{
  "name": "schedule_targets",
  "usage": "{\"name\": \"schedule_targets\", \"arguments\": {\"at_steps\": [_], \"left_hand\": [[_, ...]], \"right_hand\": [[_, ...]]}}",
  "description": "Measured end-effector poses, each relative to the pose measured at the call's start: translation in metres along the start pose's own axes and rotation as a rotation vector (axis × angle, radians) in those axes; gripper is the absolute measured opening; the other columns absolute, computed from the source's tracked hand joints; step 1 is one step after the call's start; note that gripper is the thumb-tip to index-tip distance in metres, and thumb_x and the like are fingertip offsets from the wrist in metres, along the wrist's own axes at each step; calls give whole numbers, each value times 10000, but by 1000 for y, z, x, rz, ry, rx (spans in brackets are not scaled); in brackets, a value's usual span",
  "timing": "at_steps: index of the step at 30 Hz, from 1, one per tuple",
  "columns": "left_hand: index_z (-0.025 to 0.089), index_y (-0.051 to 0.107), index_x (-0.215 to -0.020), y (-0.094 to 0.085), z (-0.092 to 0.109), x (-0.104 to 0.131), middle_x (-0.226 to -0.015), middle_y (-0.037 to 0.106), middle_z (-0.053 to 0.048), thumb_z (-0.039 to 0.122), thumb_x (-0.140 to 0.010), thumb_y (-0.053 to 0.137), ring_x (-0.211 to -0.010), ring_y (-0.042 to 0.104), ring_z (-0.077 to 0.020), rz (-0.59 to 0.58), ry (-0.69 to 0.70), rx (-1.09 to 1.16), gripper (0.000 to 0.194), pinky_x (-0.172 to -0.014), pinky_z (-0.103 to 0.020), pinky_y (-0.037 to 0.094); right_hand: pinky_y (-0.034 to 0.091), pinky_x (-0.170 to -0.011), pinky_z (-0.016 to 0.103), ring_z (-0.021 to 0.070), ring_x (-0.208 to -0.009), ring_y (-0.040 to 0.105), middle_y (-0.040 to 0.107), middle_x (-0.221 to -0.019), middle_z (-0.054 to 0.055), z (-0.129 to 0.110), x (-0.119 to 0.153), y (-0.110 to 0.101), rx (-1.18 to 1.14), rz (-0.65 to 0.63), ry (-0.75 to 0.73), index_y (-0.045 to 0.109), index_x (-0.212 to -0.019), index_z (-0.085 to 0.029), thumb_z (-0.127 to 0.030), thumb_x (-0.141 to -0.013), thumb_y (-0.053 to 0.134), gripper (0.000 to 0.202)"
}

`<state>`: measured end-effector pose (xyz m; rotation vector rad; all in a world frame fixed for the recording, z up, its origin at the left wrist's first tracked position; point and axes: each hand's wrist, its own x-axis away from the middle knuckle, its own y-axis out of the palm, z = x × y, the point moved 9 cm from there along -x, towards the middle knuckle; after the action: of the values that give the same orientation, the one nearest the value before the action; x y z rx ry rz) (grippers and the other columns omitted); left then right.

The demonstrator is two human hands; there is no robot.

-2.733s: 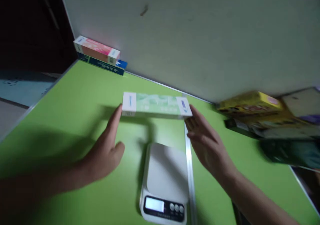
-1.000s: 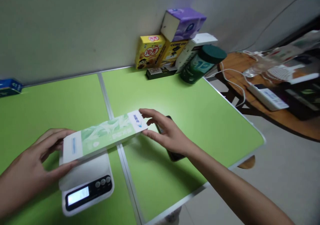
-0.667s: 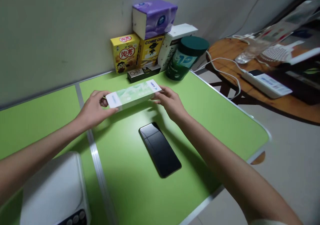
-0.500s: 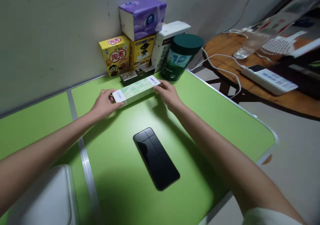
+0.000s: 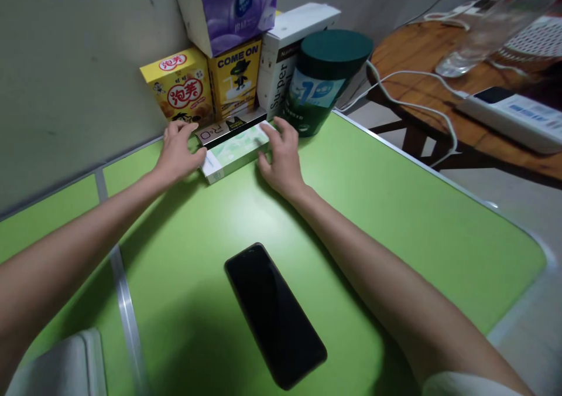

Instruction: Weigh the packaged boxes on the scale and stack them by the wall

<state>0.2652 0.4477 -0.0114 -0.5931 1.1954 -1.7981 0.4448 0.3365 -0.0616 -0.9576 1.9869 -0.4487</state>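
A long white-and-green box [image 5: 239, 149] lies on the green table, right along the front of a dark, silvery flat box [image 5: 230, 125]. My left hand [image 5: 175, 153] is at its left end, fingers spread and the thumb at the box's corner. Over the right end is my right hand [image 5: 283, 159], its fingers apart and curved, with the fingertips hiding that end. Neither hand appears to be gripping the box. A black phone [image 5: 276, 317] lies face up nearer to me, between my forearms.
Behind stand two yellow snack boxes [image 5: 187, 94], a purple tissue pack [image 5: 237, 9] on top, a white carton [image 5: 274, 62] and a green-lidded tub [image 5: 322, 85]. A wooden table [image 5: 406, 50] at right holds a bottle [image 5: 478, 38] and a white power bank [image 5: 513, 118].
The white-and-green box has come down against the dark flat box. My fingers have loosened and spread from its ends. The view has moved closer.
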Motion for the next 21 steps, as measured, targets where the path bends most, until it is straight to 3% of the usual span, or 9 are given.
{"name": "schedule_targets", "arguments": {"at_steps": [3, 6, 9, 12, 18, 21], "left_hand": [[115, 642, -1230, 12, 6, -31, -1266, 609, -175, 243, -759, 690, -1266, 506, -346, -103, 40, -135, 490, -1082, -433, 398], [124, 682, -1134, 25, 10, -49, -1098, 689, -139, 269, -741, 699, -1060, 621, -316, -199, 29, -256, 419, -937, -391, 474], [91, 662, -1145, 26, 16, -49, -1082, 689, -147, 264, -767, 661, -967, 628, -287, -215, 23, -325, 415, -849, -363, 477], [105, 649, -1137, 7, 23, -36, -1076, 677, -136, 255, -764, 647, -937, 612, -271, -154, 25, -317, 402, -818, -346, 467], [184, 633, -856, -45, 28, -5, -832, 623, -46, 306, -743, 663, -788, 568, -225, -72, 4, -217, 169, -759, -337, 454], [198, 618, -812, -52, 25, -2, -803, 598, -36, 280, -717, 689, -812, 570, -241, -19, -27, -155, 144, -794, -361, 456]], "right_hand": [[416, -1050, 579, 335, -1333, 410, 523, -1381, 138, -30, 4, 9, 103, -104, -192, 609, -1198, -239, -122, -851, 518, 377], [480, -969, 541, 332, -1243, 468, 585, -1293, 162, -40, 7, 15, 152, -188, -233, 623, -1195, -209, -106, -877, 488, 361], [497, -956, 514, 324, -1231, 464, 594, -1281, 168, -42, 9, 14, 165, -204, -234, 615, -1224, -191, -123, -903, 482, 354], [503, -962, 494, 315, -1249, 447, 590, -1280, 168, -41, 9, 15, 164, -209, -215, 611, -1232, -184, -159, -923, 501, 329], [490, -985, 510, 315, -1282, 420, 565, -1302, 143, -30, -12, 30, 141, -231, -147, 625, -1183, -218, -160, -908, 538, 294], [469, -1001, 549, 354, -1308, 390, 525, -1312, 152, -23, -29, 40, 98, -236, -57, 632, -1150, -215, -171, -904, 524, 272]]}}
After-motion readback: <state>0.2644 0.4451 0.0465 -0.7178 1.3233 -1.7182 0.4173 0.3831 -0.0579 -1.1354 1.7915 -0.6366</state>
